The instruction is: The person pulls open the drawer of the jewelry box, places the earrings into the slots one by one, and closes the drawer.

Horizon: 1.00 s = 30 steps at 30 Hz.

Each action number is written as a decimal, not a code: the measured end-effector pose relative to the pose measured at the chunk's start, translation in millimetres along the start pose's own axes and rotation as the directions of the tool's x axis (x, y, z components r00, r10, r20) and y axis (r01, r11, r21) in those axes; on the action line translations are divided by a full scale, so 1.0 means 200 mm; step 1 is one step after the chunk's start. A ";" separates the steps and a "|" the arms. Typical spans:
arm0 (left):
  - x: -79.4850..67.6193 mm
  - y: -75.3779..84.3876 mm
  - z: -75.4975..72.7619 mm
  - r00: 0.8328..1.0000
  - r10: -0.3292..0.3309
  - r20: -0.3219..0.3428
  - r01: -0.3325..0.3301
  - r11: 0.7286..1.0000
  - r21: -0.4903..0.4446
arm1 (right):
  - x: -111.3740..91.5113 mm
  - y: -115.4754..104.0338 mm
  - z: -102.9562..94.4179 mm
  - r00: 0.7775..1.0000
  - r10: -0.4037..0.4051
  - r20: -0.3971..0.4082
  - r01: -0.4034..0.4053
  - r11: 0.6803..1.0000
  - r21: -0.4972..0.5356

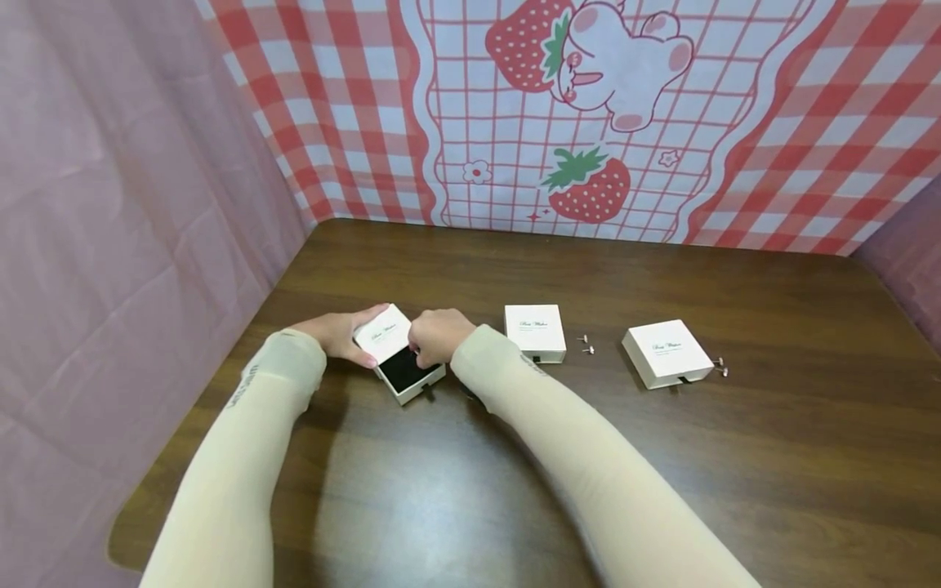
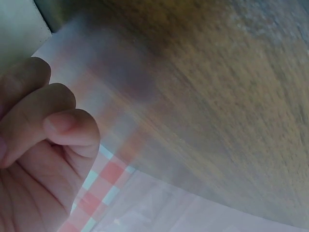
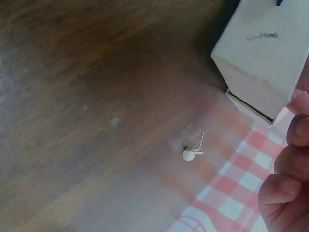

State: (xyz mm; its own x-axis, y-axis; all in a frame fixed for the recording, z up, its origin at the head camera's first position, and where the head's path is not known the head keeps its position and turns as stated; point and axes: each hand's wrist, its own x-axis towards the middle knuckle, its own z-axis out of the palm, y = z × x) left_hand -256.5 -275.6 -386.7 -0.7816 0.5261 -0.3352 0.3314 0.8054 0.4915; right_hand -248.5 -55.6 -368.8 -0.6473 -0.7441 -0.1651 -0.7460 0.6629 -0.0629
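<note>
While left fingers (image 1: 369, 314) grip the white box (image 1: 386, 333), right fingers (image 1: 426, 333) curl over its drawer (image 1: 414, 390) — their hold unclear.

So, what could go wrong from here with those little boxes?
The right hand is at the open drawer of the left box; a bump might slide the drawer further out, though the left hand grips the box.
The right sleeve lies close to the middle box and could nudge it.
Small loose studs on the table might get swept off.
</note>
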 end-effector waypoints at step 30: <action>0.00 0.00 0.01 1.000 0.013 -0.015 -0.013 1.000 -0.003 | 0.00 0.05 0.04 0.996 0.086 0.026 -0.089 0.964 0.251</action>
State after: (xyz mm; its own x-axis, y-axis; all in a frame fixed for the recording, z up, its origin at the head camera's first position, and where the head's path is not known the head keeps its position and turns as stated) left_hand -255.9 -275.9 -388.7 -0.7851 0.5326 -0.3161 0.3401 0.7973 0.4987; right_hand -254.3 -48.6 -377.8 -0.7046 -0.6823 -0.1952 -0.6221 0.7262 -0.2926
